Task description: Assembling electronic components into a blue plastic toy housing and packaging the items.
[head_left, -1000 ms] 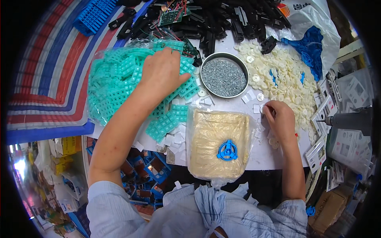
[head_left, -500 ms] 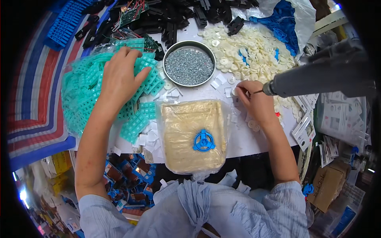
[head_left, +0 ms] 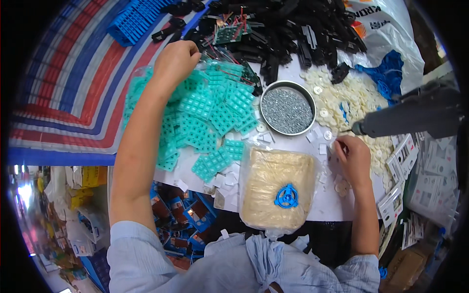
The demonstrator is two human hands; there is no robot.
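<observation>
My left hand (head_left: 177, 61) is curled at the far edge of a heap of translucent green rubber keypads (head_left: 195, 102); its fingertips are turned under, so whatever they hold is hidden. Fingers bent together, my right hand (head_left: 355, 157) rests low over the white work surface beside a pale round disc (head_left: 328, 135). Anything in its pinch is too small to make out. Between my arms lies a tan block wrapped in clear plastic (head_left: 264, 180), with a blue three-spoked plastic wheel (head_left: 286, 196) on top. A round metal tin (head_left: 264, 117) of small silvery pieces stands beyond it.
A dark powered screwdriver (head_left: 410, 119) juts in from the right above a pile of cream plastic parts (head_left: 361, 95). Black plastic housings (head_left: 293, 34) and a wired circuit board (head_left: 232, 33) lie at the back. A blue basket (head_left: 139, 22) sits on striped sheeting (head_left: 88, 93).
My view has swung left, shifting the scene right and downward. My left hand has moved from the keypads to the heap's far edge, its fingers now curled. My right hand stays near the disc.
</observation>
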